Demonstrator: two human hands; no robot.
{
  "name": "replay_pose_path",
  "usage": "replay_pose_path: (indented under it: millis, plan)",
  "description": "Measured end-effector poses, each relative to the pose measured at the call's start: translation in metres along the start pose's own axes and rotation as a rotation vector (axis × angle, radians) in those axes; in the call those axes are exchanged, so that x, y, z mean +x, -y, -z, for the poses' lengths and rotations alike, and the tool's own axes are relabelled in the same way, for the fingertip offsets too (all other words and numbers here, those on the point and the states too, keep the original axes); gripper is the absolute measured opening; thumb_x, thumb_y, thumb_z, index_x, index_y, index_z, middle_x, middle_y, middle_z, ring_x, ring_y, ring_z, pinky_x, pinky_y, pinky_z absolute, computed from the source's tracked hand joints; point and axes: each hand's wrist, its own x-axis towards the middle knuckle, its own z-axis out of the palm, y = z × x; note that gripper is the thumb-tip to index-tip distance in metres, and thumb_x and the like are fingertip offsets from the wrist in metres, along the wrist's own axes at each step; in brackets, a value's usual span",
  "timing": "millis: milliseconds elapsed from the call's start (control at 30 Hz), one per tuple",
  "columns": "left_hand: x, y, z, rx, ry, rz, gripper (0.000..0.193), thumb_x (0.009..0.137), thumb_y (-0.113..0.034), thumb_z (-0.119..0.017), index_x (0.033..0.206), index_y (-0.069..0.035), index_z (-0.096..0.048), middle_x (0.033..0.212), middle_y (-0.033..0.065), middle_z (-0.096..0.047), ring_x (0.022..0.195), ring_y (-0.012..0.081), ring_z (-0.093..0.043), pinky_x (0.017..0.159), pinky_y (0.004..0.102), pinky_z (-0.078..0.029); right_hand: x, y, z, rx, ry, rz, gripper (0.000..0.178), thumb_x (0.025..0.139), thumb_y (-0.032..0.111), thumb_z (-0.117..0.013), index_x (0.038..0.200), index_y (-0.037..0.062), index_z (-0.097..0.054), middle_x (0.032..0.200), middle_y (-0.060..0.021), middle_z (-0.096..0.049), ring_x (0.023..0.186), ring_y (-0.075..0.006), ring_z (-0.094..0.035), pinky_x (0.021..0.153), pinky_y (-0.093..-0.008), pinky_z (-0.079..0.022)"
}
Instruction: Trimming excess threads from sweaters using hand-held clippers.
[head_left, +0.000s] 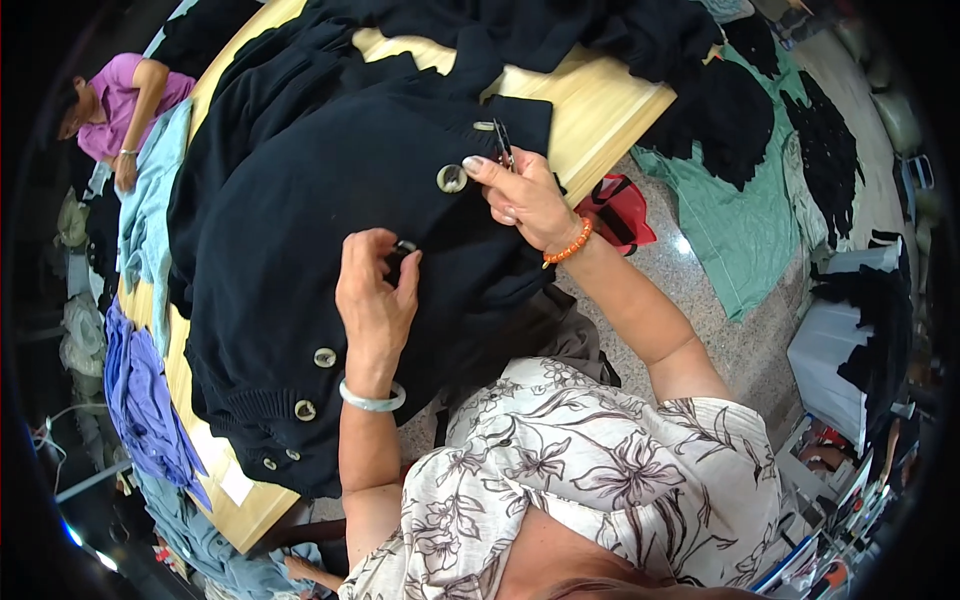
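A dark navy knit cardigan (300, 200) with large pale round buttons lies spread over a wooden table (600, 100). My left hand (375, 290) pinches a button and the fabric near the cardigan's front edge. My right hand (520, 195) grips small thread snips (503, 145), blades pointing up beside another button (451, 178). Two more buttons (324, 357) sit lower down along the placket toward the ribbed hem. A pale bangle circles my left wrist and an orange bead bracelet my right.
More dark garments (560, 30) pile at the table's far end. Blue and purple clothes (145, 390) hang off the left edge. A person in a pink top (120, 100) works at upper left. Green cloth with black pieces (750, 200) and a red bag (620, 210) lie on the floor.
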Motion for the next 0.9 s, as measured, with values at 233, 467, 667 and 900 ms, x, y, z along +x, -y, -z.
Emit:
replay_pose_path:
  millis: [233, 467, 667, 900]
  plan:
    - [0.014, -0.036, 0.001, 0.025, -0.073, -0.19, 0.052, 0.073, -0.009, -0.085, 0.117, -0.002, -0.059, 0.111, 0.0164, -0.059, 0.095, 0.0316, -0.06, 0.075, 0.0352, -0.052, -0.012, 0.005, 0.003, -0.278, -0.031, 0.204, 0.032, 0.098, 0.027, -0.066, 0.077, 0.004, -0.064, 0.065, 0.0107, -0.048, 0.061, 0.0008, -0.036, 0.051, -0.0211, -0.03]
    - [0.035, -0.033, -0.031, -0.136, -0.001, -0.251, 0.035, 0.075, 0.002, -0.081, 0.104, -0.002, -0.063, 0.099, 0.01, -0.058, 0.073, 0.0188, -0.058, 0.061, 0.0279, -0.049, -0.026, 0.011, -0.003, -0.359, -0.005, 0.277, 0.032, 0.098, 0.024, -0.066, 0.076, 0.0008, -0.063, 0.064, 0.0099, -0.045, 0.061, 0.0, -0.036, 0.049, -0.0225, -0.03]
    - [0.021, -0.034, -0.033, -0.298, -0.041, -0.24, 0.03, 0.075, 0.003, -0.082, 0.093, -0.002, -0.058, 0.094, 0.0063, -0.054, 0.065, 0.0095, -0.052, 0.054, 0.0223, -0.045, -0.026, 0.002, 0.005, -0.387, 0.017, 0.306, 0.035, 0.097, 0.02, -0.067, 0.069, 0.0005, -0.058, 0.061, 0.0093, -0.04, 0.06, -0.0004, -0.033, 0.048, -0.0238, -0.028]
    - [0.011, -0.033, -0.033, -0.298, -0.041, -0.245, 0.012, 0.083, 0.01, -0.058, 0.086, -0.001, -0.054, 0.084, 0.0085, -0.05, 0.067, 0.0165, -0.046, 0.056, 0.0266, -0.036, -0.028, -0.02, 0.0, -0.159, 0.117, 0.245, 0.008, 0.097, 0.008, -0.064, 0.093, 0.0011, -0.064, 0.086, 0.009, -0.058, 0.082, 0.0007, -0.05, 0.067, -0.0204, -0.045]
